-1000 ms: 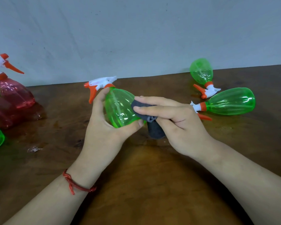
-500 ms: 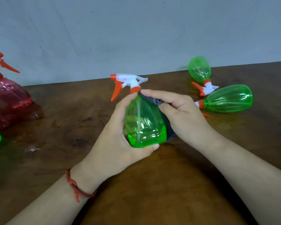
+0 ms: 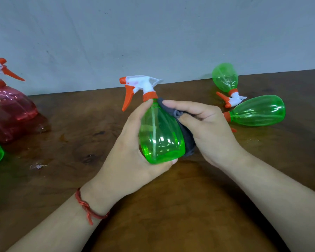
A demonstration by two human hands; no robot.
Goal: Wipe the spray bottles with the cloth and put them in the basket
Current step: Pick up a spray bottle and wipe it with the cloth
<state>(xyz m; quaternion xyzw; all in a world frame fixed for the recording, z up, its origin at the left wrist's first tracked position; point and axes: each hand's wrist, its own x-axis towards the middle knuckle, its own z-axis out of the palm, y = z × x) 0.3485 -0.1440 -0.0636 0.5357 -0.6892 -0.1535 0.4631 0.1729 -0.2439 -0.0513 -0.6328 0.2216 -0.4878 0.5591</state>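
1. Your worktop (image 3: pixel 171 206) carries lying green bottles (image 3: pixel 258 111) at your right and red bottles (image 3: pixel 15 102) at your left.
2. Your left hand (image 3: pixel 127 160) curls its fingers round the upright green spray bottle (image 3: pixel 160 135), above the worktop's middle.
3. Your right hand (image 3: pixel 211 130) pinches the grey cloth (image 3: pixel 188 140) and presses it against that bottle's right side.
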